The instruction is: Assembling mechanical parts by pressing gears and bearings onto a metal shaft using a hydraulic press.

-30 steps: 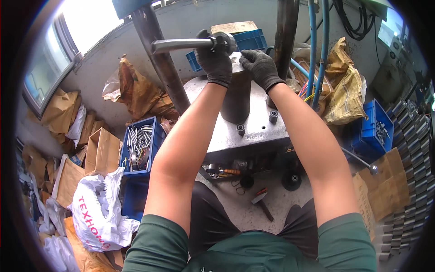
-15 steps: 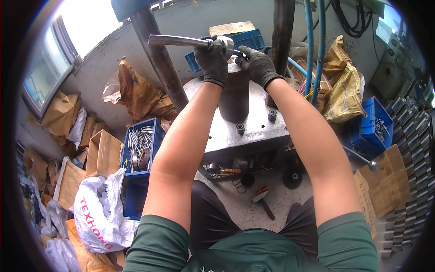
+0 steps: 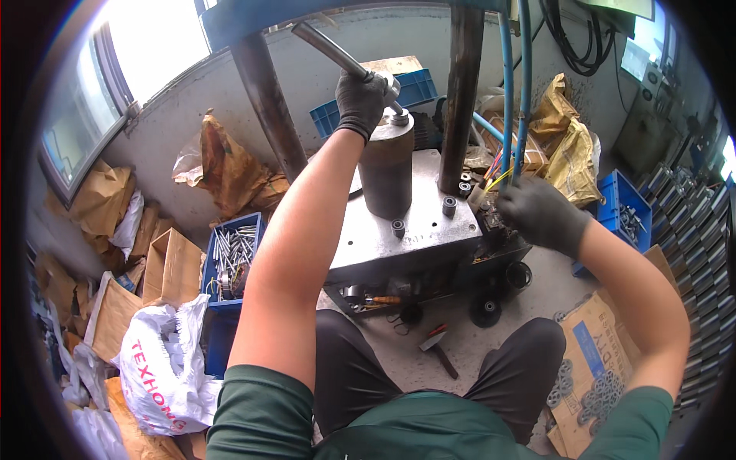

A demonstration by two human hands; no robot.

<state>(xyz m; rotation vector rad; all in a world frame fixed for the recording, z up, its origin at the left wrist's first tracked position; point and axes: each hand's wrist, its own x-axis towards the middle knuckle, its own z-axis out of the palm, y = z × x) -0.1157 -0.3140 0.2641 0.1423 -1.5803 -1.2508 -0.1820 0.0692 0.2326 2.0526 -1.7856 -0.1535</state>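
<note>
Left hand point(image 3: 362, 101) wrapped around tilted steel shaft point(image 3: 331, 50), near top of upright dark cylinder point(image 3: 387, 172) on steel plate point(image 3: 360, 249). Right hand point(image 3: 540, 216) blurred, near blue hoses point(image 3: 524, 92); cannot tell finger spread or contents.

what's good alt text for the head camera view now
A gloved left hand grips a thick metal bar by the top of an upright cylinder on a metal plate, while the blurred, gloved right hand is apart from it, near blue hoses. A blue bin of slender metal pieces stands at left; a hammer lies on the floor.
</note>
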